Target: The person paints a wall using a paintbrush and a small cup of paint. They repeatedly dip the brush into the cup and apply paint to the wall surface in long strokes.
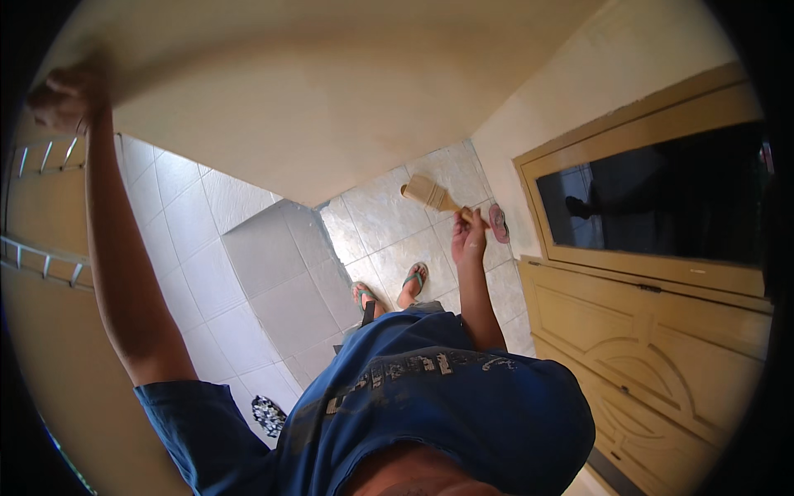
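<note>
A wide flat paintbrush (428,192) with pale bristles and a wooden handle is in my right hand (469,239). The fingers grip its handle, and the bristle end points away from me over the tiled floor. My left arm is stretched far up to the left. At its end my left hand (68,102) is blurred and curled against or close to the beige wall (347,93), beside its shadow. Whether anything is inside those fingers cannot be made out.
To the right are a yellow-brown panelled door (589,316) and a framed dark glass pane (670,192). A pink slipper (499,224) lies by that wall. A patterned cloth-like item (268,415) rests on the left floor tiles (217,310). Metal bars (46,263) show far left.
</note>
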Available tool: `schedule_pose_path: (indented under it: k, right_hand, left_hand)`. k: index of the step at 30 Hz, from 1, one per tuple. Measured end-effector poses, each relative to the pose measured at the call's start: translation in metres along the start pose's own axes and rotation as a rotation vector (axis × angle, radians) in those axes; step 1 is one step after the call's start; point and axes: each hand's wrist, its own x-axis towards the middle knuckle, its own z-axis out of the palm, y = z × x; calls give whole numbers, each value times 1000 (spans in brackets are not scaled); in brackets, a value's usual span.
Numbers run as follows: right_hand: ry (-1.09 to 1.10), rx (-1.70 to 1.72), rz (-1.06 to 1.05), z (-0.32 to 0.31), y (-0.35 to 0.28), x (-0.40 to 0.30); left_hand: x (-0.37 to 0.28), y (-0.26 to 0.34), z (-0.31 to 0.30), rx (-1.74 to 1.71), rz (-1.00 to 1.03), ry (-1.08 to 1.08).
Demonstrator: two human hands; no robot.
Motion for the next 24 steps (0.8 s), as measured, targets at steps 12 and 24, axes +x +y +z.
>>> schedule_pose_path:
  k: [12,24]
  right_hand:
    - [204,232,231,-94,18,-1]
    - [40,279,177,-155,6,-53]
  left_hand:
    - [4,40,-1,-75,-75,-67]
    - [-9,18,-38,-229,53,-355]
